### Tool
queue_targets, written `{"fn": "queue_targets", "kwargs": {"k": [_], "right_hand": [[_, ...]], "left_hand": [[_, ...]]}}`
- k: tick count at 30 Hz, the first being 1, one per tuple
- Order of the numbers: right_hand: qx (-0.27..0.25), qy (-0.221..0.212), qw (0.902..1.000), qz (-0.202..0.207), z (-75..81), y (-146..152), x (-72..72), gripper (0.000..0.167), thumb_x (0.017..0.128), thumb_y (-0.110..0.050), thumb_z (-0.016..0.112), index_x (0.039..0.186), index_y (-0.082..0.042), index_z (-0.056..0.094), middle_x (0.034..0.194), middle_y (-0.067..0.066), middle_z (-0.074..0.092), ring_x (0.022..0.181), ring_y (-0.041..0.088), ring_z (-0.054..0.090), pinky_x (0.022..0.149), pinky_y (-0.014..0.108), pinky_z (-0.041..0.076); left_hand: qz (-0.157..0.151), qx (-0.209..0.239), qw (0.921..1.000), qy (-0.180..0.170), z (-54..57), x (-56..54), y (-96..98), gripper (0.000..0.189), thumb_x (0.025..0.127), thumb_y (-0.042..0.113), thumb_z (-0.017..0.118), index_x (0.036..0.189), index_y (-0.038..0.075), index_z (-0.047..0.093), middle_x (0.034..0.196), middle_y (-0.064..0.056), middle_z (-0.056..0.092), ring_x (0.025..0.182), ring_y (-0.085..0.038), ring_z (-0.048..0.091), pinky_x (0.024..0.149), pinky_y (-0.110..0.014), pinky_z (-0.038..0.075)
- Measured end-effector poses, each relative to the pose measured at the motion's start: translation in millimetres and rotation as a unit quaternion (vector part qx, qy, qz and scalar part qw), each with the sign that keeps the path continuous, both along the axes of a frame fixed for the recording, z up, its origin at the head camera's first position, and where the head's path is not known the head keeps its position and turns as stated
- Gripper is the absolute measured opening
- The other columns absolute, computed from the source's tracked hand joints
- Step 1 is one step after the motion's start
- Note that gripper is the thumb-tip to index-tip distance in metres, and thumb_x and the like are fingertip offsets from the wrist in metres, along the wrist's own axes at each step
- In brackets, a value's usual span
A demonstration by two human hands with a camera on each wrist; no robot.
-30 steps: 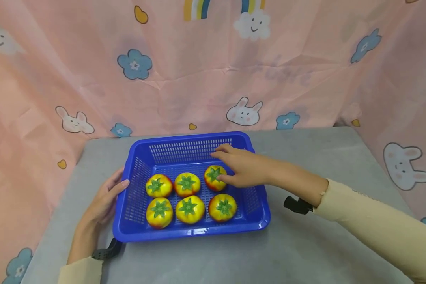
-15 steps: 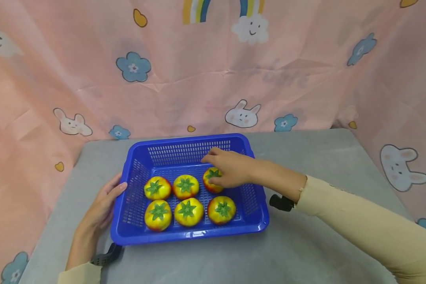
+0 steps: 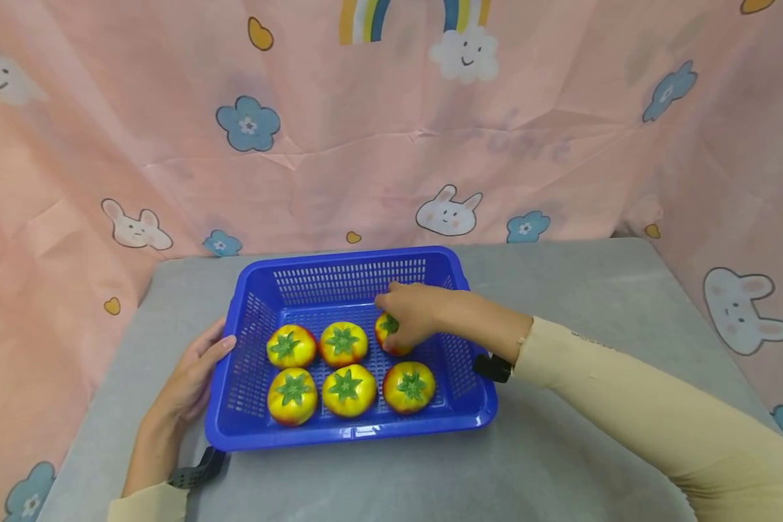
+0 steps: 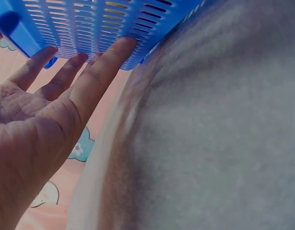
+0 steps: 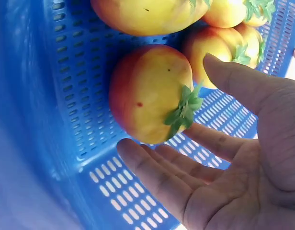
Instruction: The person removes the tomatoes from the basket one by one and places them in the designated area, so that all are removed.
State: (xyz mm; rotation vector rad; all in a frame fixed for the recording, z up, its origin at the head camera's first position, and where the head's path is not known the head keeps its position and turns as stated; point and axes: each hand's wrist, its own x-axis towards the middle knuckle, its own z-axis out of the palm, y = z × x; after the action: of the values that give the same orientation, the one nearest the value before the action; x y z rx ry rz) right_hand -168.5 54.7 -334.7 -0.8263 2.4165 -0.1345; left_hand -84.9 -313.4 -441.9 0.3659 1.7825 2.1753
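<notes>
A blue plastic basket [image 3: 352, 433] holds several yellow-and-red toy persimmons with green leafy tops, set in two rows. My right hand [image 3: 417, 312] reaches over the back-right persimmon [image 3: 387, 330]. In the right wrist view its fingers [image 5: 157, 179] lie along one side of that persimmon [image 5: 150, 91], while the thumb stands apart from it. At the basket's left side is my left hand [image 3: 189, 377], its thumb tip at the rim. Nearly straight fingers [image 4: 97, 76] touch the slotted outer wall [image 4: 104, 28] in the left wrist view.
The basket stands on a grey table [image 3: 581, 290]. Behind and beside it hangs a pink curtain [image 3: 339, 167] with rabbits, clouds and flowers. The front-right persimmon [image 3: 409, 388] sits close below the right hand.
My right hand has moved left and down over the back-right persimmon, its fingers now about the fruit. The left hand stays at the basket's side, and the basket keeps its place.
</notes>
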Motion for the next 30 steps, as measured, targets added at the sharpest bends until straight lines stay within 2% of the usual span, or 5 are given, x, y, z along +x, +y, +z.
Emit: {"fn": "queue_targets", "kwargs": {"k": [6,13,16,25,30], "right_hand": [[0.015,-0.017,0.9997,-0.004,-1.4,-5.0,-1.4,0.074,0.096,-0.038,0.076,0.158,-0.01,0.047,0.158,0.019,0.053,0.147,0.039,0.051,0.126,0.058,0.042],[0.026,-0.02,0.9993,0.016,-2.4,-8.7,-0.3,0.073,0.092,-0.028,0.082,0.155,-0.011,0.052,0.148,0.015,0.059,0.132,0.032,0.059,0.119,0.052,0.051],[0.03,-0.014,0.9992,0.024,-4.6,-9.8,-0.1,0.074,0.091,-0.025,0.083,0.156,-0.011,0.051,0.15,0.015,0.059,0.135,0.033,0.057,0.12,0.051,0.05],[0.006,0.005,0.9994,0.035,-9.1,-9.1,-1.1,0.071,0.091,-0.027,0.083,0.154,-0.01,0.054,0.151,0.018,0.057,0.134,0.035,0.059,0.118,0.051,0.051],[-0.007,0.017,0.9994,0.031,-6.6,-4.6,-1.6,0.081,0.092,-0.03,0.083,0.16,-0.007,0.044,0.159,0.023,0.05,0.143,0.038,0.054,0.123,0.053,0.046]], "left_hand": [[0.001,-0.007,1.0,0.004,-1.4,0.0,-0.9,0.048,0.114,0.012,0.033,0.162,0.014,0.032,0.138,0.002,0.068,0.118,-0.015,0.074,0.094,-0.037,0.066],[0.002,-0.018,0.9998,0.003,-1.1,-1.0,-2.1,0.053,0.115,0.013,0.034,0.167,0.009,0.024,0.139,0.003,0.068,0.118,-0.015,0.074,0.094,-0.037,0.066],[0.002,-0.017,0.9999,-0.001,-1.2,-1.2,-2.7,0.054,0.115,0.013,0.034,0.167,0.008,0.023,0.138,0.003,0.068,0.118,-0.015,0.074,0.094,-0.037,0.066],[0.001,-0.012,0.9999,-0.008,-1.3,-1.5,-2.3,0.056,0.115,0.014,0.035,0.168,0.007,0.02,0.137,0.004,0.069,0.118,-0.015,0.074,0.094,-0.038,0.066],[0.004,-0.012,0.9999,-0.011,0.3,-3.3,1.8,0.057,0.114,0.014,0.035,0.168,0.005,0.019,0.136,0.005,0.07,0.117,-0.015,0.074,0.094,-0.037,0.066]]}}
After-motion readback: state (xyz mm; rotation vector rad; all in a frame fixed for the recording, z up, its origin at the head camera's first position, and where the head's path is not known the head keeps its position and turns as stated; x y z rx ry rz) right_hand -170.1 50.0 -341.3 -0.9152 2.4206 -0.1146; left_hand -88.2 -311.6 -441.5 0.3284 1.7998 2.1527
